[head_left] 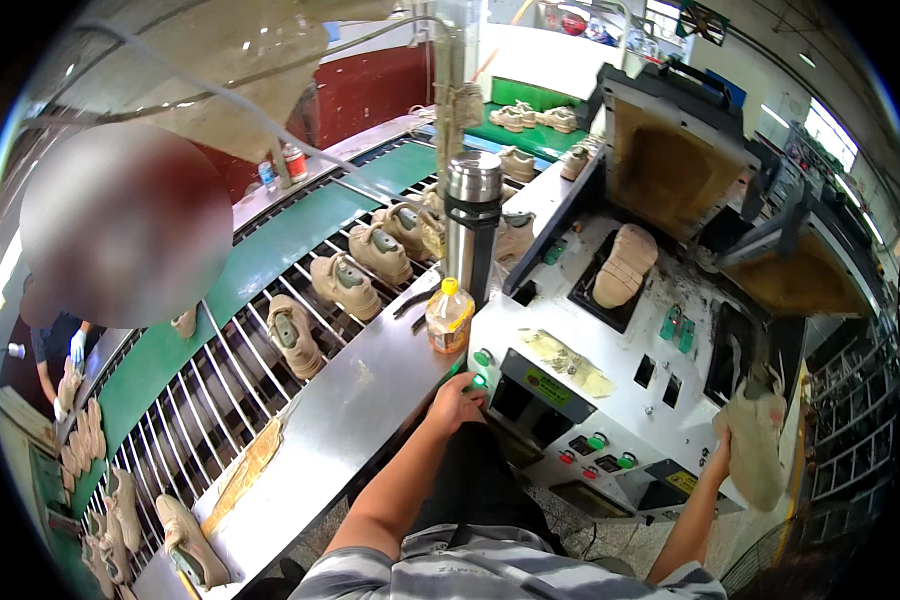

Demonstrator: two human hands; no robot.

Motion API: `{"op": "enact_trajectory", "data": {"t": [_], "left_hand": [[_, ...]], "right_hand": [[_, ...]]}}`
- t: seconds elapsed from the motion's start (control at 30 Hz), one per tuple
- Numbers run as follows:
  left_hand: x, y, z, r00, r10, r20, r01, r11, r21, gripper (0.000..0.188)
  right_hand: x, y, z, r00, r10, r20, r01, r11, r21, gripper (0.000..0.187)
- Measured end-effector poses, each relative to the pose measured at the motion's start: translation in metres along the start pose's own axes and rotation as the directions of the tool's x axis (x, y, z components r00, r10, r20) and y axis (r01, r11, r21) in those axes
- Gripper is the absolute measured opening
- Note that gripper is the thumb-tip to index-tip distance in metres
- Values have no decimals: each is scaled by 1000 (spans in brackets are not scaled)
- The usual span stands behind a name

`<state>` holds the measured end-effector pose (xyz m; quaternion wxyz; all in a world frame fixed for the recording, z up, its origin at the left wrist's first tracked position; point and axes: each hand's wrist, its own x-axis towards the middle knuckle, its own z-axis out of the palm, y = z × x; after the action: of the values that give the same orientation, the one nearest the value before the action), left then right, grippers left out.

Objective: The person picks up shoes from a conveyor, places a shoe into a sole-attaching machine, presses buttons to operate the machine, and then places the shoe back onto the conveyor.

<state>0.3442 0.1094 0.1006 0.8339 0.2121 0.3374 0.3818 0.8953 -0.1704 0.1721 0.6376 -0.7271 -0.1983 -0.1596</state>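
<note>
My left hand (457, 404) is closed, with a fingertip at a lit green button (479, 381) on the near left corner of the white machine (610, 360). On the right, my right hand (720, 456) grips a beige shoe (755, 440) by its side, held beside the machine's right-hand station; its fingers are partly hidden behind it. Another beige shoe (625, 265) lies sole up on the black pad of the left-hand station. Above that pad, the padded lid (670, 160) stands raised. A second lid (795, 265) is raised at the right-hand station.
A bottle of amber liquid (450, 318) and a steel flask (473, 220) stand by the machine's left edge. Several beige shoes rest on the rod rack (220, 375) beside a green conveyor belt (260, 250). Another person's gloved hand (78, 345) shows at far left.
</note>
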Motion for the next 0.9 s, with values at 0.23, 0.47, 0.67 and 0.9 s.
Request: {"op": "enact_trajectory", "data": {"t": [0.23,0.47,0.67,0.9], "left_hand": [[-125,11,2,986,157,-55,-124,915,385,31],[-204,20,70,758,383,528,-531,833,158,94],[-286,48,13,833,540,-120,-529,714,-459,83],[-329,142,-165,323,759,-565,-847,498,184,59]], "right_hand": [[-107,-111,13,808,383,449,-525,814,250,55],[-243,-280,69,347,-259,901,-514,752,414,50],[-290,-359,95,-417,-659,626,-177,734,655,40],[-333,-312,115,-609,-165,776,176,926,335,47]]}}
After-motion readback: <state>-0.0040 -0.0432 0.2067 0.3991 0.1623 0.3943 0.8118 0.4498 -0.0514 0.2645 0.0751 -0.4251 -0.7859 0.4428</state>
